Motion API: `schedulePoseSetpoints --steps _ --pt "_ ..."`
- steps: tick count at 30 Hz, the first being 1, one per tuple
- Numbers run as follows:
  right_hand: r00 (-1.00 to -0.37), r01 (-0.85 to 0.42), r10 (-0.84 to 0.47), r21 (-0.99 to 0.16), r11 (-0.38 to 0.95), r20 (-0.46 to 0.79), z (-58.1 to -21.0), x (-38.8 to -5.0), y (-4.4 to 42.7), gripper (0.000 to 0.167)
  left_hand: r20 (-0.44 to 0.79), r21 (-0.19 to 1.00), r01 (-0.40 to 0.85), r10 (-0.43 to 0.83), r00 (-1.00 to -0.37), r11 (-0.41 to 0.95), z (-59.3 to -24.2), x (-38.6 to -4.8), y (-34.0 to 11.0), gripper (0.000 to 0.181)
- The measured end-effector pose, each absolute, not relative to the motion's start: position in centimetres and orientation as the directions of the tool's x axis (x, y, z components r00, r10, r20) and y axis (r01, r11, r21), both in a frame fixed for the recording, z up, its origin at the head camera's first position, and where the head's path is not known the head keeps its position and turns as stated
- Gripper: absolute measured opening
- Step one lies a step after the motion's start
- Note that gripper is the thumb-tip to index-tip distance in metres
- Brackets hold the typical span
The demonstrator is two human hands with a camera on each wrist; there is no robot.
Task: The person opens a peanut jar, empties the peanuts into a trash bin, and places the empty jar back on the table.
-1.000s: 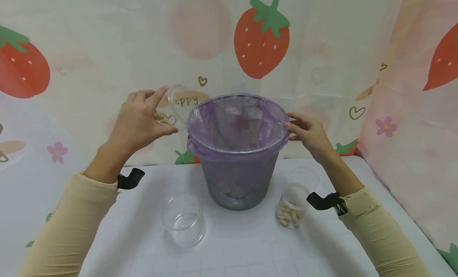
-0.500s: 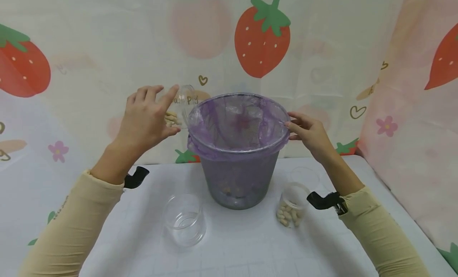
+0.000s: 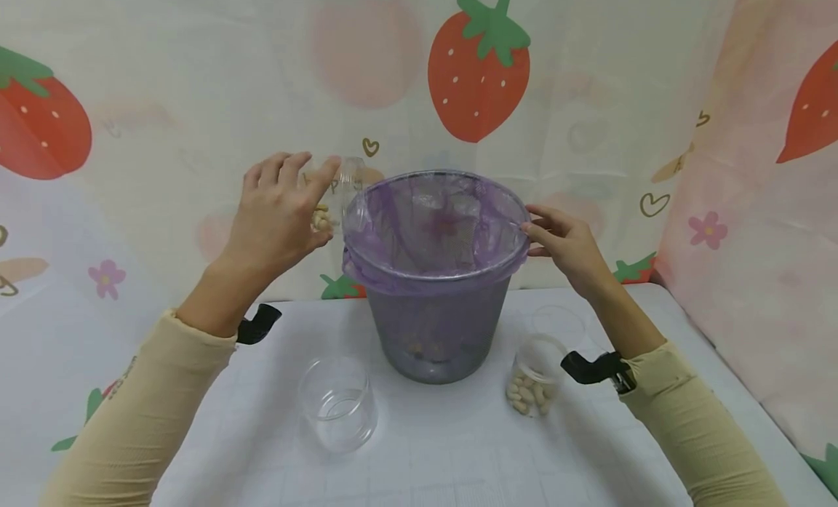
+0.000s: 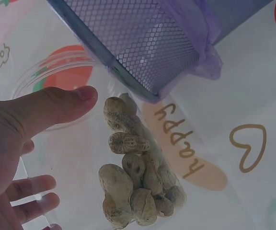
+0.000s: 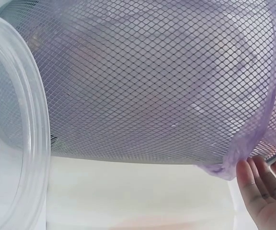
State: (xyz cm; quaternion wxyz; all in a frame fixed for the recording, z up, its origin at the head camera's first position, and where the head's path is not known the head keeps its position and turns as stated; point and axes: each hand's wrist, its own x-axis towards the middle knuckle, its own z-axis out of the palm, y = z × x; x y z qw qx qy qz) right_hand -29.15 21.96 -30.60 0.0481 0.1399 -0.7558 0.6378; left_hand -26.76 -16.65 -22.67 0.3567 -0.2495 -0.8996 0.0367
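Left hand (image 3: 271,212) grips a tilted jar (image 3: 352,180), peanuts (image 4: 116,184) still inside

From my end of the feeds, the left hand has its thumb and fingers curved round the clear jar, holding it on its side with the mouth turned toward the bin (image 3: 439,332), which stands just to that hand's right. The left wrist view shows me the nuts bunched along the jar's lower wall; I see none crossing its mouth. I'd judge the pour lined up but not made. Whether jar and bin touch, I cannot tell.

Across from it, the right hand (image 3: 569,249) pinches the bin's rim on its own side, over the purple liner (image 3: 428,281); I take that as steadying.

Low between the two hands, I can make out brownish shapes (image 3: 417,347) through the bin's wall, too dim to call nuts, so what is already inside stays uncertain to me.

Below the left hand, on the person's side, a clear container (image 3: 338,412) stands upright on the table (image 3: 452,449), with nothing visible in it. Below the right hand, a small tub (image 3: 537,376) holds more pale nuts (image 3: 524,396), upright with neither hand on it. If that batch belongs to the same work, I'd count it as left to do.
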Motion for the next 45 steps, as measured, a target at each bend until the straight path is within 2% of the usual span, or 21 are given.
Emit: schedulePoseSetpoints --steps 7,14,19,24,31,37,39,45 --pt "-0.954 -0.277 -0.159 -0.951 0.136 0.255 -30.6 -29.2 21.9 0.054 0.624 -0.287 0.423 0.503 -0.598 0.859 -22.7 -27.0 -16.1 0.089" --pt "-0.955 -0.274 -0.156 -0.951 0.141 0.252 -30.6 -29.2 21.9 0.054 0.647 -0.362 0.428 0.554 -0.523 0.828 -23.0 -27.3 -15.5 0.084" --pt "-0.956 -0.271 -0.154 -0.953 0.135 0.250 -30.7 -29.1 22.0 0.055 0.660 -0.383 0.401 0.551 -0.511 0.832 -23.2 -27.4 -15.1 0.088" --pt "-0.954 -0.278 -0.154 -0.952 0.131 0.258 -30.7 -29.1 22.0 0.054 0.674 -0.420 0.387 0.568 -0.473 0.821 -23.3 -27.5 -14.8 0.088" --pt "-0.951 -0.288 -0.152 -0.949 0.128 0.268 -30.8 -29.1 22.0 0.054 0.680 -0.417 0.358 0.548 -0.487 0.835 -23.5 -27.4 -14.3 0.090" --pt "-0.953 -0.285 -0.151 -0.948 0.142 0.264 -30.8 -29.1 22.0 0.054 0.695 -0.395 0.356 0.529 -0.487 0.847 -23.8 -27.3 -13.7 0.081" --pt "-0.953 -0.286 -0.150 -0.948 0.143 0.264 -30.8 -29.2 22.0 0.054 0.698 -0.408 0.354 0.538 -0.473 0.841 -23.9 -27.4 -13.5 0.072" --pt "-0.951 -0.290 -0.152 -0.949 0.127 0.270 -30.8 -29.1 22.0 0.054 0.695 -0.457 0.352 0.575 -0.431 0.817 -24.2 -27.7 -13.2 0.064"
